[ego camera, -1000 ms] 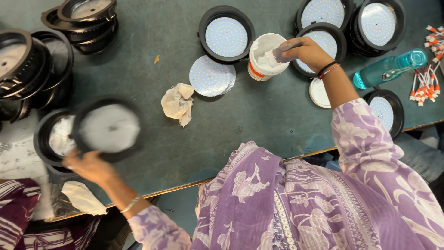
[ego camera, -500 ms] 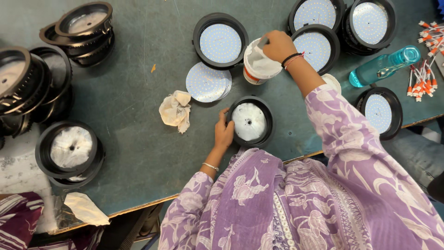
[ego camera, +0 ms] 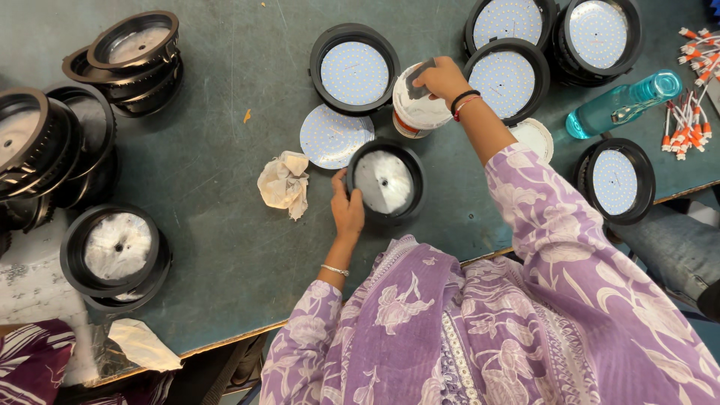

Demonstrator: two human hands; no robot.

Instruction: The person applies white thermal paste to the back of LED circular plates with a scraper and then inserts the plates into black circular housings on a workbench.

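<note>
your left hand (ego camera: 347, 210) cupped on the rim of the black round housing (ego camera: 385, 180), your right hand (ego camera: 442, 77) closed on a small dark applicator (ego camera: 420, 79) over the white tub (ego camera: 414, 112), crumpled rag (ego camera: 283, 182) nearby

Looks like a lamp assembly workshop: dark green worktable (ego camera: 225, 247) crowded with round black lamp housings (ego camera: 120, 255), white LED discs (ego camera: 335, 136), red-capped wires (ego camera: 686, 124).

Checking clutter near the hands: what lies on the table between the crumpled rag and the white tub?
In the head view, a loose round white LED disc lies flat between the crumpled rag and the white tub.
</note>
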